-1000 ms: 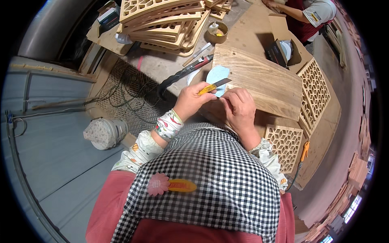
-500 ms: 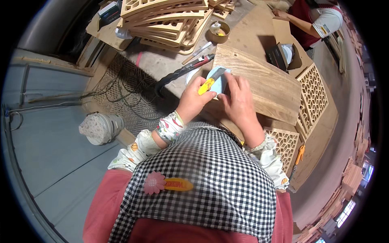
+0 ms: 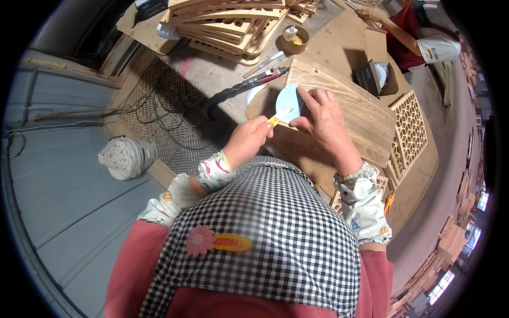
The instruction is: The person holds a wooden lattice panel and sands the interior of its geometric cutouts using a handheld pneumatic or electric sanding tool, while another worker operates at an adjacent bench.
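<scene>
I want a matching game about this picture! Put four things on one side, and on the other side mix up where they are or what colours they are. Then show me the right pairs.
Things:
1. Knife
2. Round disc
3. Apron
4. Small bottle

Places and colours:
A. Black and white checks
B. Inside the round container
C. In the left hand
D. Light blue

Right pairs:
1-C
2-D
3-A
4-B
</scene>
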The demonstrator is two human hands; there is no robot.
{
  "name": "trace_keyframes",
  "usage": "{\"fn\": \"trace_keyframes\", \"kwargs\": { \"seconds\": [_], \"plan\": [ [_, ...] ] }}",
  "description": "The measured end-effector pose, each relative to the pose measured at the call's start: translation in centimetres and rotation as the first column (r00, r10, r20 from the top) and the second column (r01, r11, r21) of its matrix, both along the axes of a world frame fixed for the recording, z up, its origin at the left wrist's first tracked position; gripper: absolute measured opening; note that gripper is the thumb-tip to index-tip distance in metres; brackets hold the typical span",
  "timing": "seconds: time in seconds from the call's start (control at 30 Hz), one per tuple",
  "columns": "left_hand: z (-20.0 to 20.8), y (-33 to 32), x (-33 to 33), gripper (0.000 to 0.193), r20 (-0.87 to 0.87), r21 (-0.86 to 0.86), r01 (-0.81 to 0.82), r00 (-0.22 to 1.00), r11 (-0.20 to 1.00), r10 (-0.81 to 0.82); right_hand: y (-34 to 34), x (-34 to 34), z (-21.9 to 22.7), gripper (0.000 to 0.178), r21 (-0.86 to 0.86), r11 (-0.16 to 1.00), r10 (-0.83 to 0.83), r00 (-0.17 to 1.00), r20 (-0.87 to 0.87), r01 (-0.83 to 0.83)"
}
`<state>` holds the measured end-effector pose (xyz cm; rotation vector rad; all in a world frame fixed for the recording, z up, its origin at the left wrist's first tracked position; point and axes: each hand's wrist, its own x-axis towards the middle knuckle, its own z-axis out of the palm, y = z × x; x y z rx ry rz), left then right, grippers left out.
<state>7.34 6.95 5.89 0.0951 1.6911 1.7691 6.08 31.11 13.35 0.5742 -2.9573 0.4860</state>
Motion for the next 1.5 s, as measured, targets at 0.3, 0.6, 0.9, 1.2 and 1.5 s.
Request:
{"fn": "trace_keyframes", "kwargs": {
  "seconds": [0.3,0.6,0.9,1.2,1.5],
  "plan": [
    [0.5,1.1,1.6,0.032,0.004,-0.013,0.020,1.000,1.000,-0.020,0.0,-0.2,0.1,0.085,0.047,0.999,-0.008,0.999,0.052,0.006],
    [1.0,1.5,1.6,0.030,0.034,-0.008,0.090,0.995,0.996,-0.089,-0.3,-0.1,0.7,0.085,0.095,0.995,-0.021,0.996,0.085,0.012],
    [3.3,-4.4,-0.1,0.025,0.193,0.280,-0.113,0.979,0.953,0.059,-1.0,0.5,1.1,0.055,0.044,0.994,-0.103,0.995,0.017,0.102],
    [6.9,6.2,-9.5,0.033,-0.576,-0.310,0.039,0.787,0.950,-0.220,-2.3,3.9,-1.0,0.023,-0.111,0.992,0.030,0.964,-0.264,-0.061],
    [2.1,4.8,-6.9,0.049,-0.240,-0.254,-0.059,0.971,0.965,-0.003,2.4,5.5,-1.3,0.015,-0.866,-0.045,-0.313,0.816,0.486,0.499]
  ]
}}
